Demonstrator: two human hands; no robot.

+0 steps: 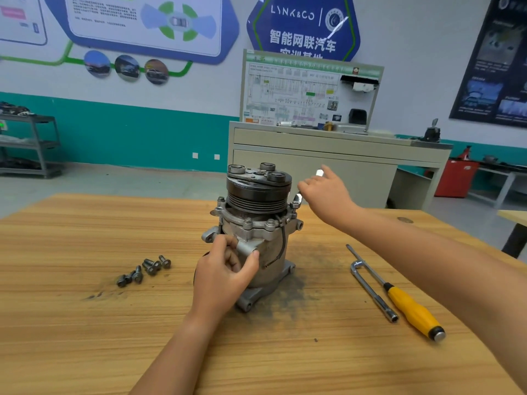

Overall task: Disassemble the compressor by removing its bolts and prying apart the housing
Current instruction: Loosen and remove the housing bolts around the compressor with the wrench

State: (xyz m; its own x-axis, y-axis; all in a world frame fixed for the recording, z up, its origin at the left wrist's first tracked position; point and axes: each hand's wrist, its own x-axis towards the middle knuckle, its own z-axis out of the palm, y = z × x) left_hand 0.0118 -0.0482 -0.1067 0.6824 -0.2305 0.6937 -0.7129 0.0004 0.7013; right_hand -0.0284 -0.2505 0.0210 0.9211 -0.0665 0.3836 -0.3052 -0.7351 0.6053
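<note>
Standing upright, grimy silver compressor [268, 256], black ribbed pulley [256, 196] on top

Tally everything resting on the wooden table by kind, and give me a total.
Compressor: 1
Loose bolts: 6, as best the cluster shows
Yellow-handled screwdriver: 1
L-shaped socket wrench: 1
Total: 9
Not counted: the wrench held in the right hand.

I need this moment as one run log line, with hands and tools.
left hand grips compressor | right hand holds wrench at flange bolt | loose bolts lie left | screwdriver, L-shaped socket key lie right
</note>
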